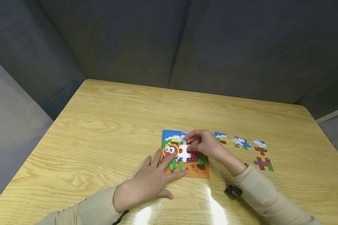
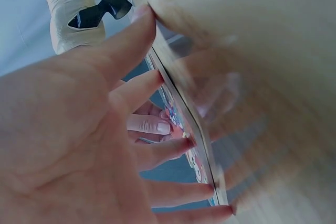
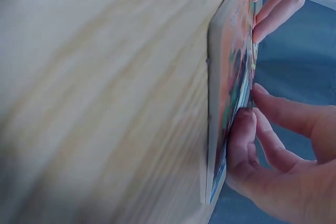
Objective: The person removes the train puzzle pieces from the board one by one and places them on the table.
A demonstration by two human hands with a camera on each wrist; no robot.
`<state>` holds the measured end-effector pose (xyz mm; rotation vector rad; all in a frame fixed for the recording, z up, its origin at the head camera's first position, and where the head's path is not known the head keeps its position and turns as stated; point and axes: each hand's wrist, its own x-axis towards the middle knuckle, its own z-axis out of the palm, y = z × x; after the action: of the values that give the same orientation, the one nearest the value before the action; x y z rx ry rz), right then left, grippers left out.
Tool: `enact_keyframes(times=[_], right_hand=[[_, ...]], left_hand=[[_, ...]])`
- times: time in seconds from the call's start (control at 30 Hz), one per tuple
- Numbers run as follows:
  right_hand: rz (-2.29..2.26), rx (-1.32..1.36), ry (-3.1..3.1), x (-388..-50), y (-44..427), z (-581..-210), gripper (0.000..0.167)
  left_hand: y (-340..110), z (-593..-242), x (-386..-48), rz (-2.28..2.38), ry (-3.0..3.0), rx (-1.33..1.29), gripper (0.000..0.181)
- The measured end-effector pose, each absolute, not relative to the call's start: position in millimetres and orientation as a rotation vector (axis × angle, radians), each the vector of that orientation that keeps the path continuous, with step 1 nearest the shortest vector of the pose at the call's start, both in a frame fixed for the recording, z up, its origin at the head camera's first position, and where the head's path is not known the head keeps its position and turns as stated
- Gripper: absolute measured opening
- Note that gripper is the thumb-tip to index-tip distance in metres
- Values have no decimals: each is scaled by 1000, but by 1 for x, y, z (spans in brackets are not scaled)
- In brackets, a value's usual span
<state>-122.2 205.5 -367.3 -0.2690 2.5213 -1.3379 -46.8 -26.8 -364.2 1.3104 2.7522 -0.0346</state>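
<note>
A colourful jigsaw puzzle board [image 1: 204, 175] with a cartoon red face lies flat near the middle of the table. Spread fingers of my left hand [image 1: 149, 179] rest on its lower left part and front edge. My right hand [image 1: 207, 145] reaches over the upper right of the board, thumb and fingers pinching a puzzle piece [image 1: 184, 153] at the picture's middle. Glare whitens that piece, and my fingers hide part of it. In the right wrist view, the thumb and fingertips of the right hand [image 3: 286, 150] meet close against the board's face.
Loose puzzle pieces lie right of the board: one [image 1: 220, 136] partly behind the right hand, another [image 1: 241, 142] beside it, and more [image 1: 259, 147] farther right, including a red one [image 1: 264, 163]. The wooden table [image 1: 101, 125] ends at a dark partition [image 1: 124, 47].
</note>
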Motion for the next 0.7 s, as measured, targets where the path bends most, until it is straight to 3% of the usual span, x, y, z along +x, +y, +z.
enact_keyframes(times=[0.7], right_hand=[[-1228, -213, 2489, -122, 197, -361, 22]], left_hand=[[-24, -362, -47, -57, 2709, 1256, 76]])
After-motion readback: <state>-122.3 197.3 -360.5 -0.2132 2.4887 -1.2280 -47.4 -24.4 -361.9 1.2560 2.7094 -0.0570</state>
